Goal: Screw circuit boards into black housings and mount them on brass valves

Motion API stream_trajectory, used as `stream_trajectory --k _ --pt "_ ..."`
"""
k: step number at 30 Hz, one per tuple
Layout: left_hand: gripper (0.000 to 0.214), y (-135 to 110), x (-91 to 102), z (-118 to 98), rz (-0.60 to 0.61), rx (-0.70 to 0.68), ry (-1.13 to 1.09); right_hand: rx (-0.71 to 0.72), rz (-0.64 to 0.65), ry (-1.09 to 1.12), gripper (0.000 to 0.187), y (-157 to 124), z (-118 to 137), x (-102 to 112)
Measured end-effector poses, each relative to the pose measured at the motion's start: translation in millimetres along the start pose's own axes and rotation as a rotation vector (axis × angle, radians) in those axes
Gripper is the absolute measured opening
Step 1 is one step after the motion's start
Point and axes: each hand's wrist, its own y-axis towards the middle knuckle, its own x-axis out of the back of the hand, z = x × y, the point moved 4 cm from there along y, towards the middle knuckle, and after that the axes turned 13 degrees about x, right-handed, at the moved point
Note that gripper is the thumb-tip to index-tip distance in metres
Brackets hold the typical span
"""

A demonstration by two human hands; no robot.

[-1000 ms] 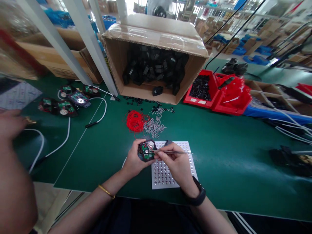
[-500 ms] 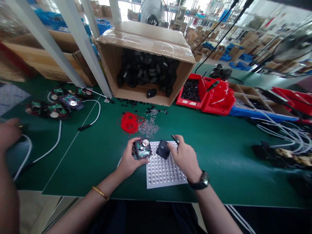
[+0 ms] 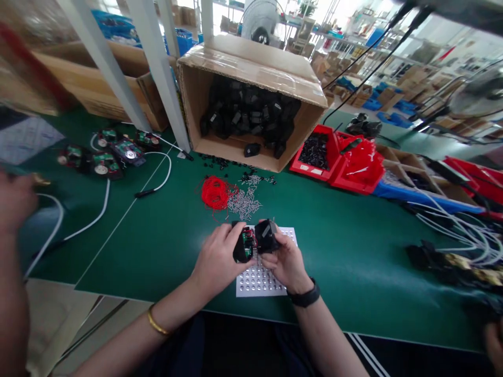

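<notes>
My left hand grips a black housing half with a green circuit board inside, tilted on edge. My right hand grips a black cover piece and holds it right against the board half. Both hands hover over a white dimpled tray lying on the green mat. Just beyond lie a bundle of red wire and a heap of small metal pins.
An open cardboard box of black parts lies on its side behind. Red bins stand to its right, cables at far right. Several circuit-board units and a white cable lie left, by another person's hand.
The tweezers are gone from my right hand; it picked up the black cover from the tray. My left hand tilted the board half upright, and the two pieces came together.
</notes>
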Motion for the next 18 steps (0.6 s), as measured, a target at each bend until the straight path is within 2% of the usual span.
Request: stream_trajectory --k 1,3,5,8,10,12,15,18 --pt "0.071 0 -2.3 -2 0.011 -0.009 0.026 -0.016 0.022 0.081 0.042 -2 -4 -3" --pt "0.071 1 -5.6 -4 0.023 -0.019 0.069 0.041 0.064 0.038 0.041 -4 -6 -9" --pt "0.069 1 -6.7 -5 0.012 -0.024 0.087 0.182 0.138 -0.171 0.04 -6 -2 -14" --pt "0.063 1 -6.7 -4 -0.005 -0.032 0.041 0.403 0.283 -0.606 0.041 -10 10 -25" --pt "0.065 2 -6.6 -2 -0.017 -0.021 -0.047 0.462 0.346 -0.817 0.046 -12 15 -32" --pt "0.068 3 -8.0 2 -0.014 0.008 -0.163 0.478 0.373 -0.912 0.052 -12 17 -36" --pt "0.067 5 -13.8 13 0.028 0.048 -0.375 0.456 0.327 -0.839 0.066 -11 13 -39" --pt "0.064 6 -18.1 27 0.052 0.092 -0.568 0.286 0.194 -0.525 0.063 -9 -1 -37"
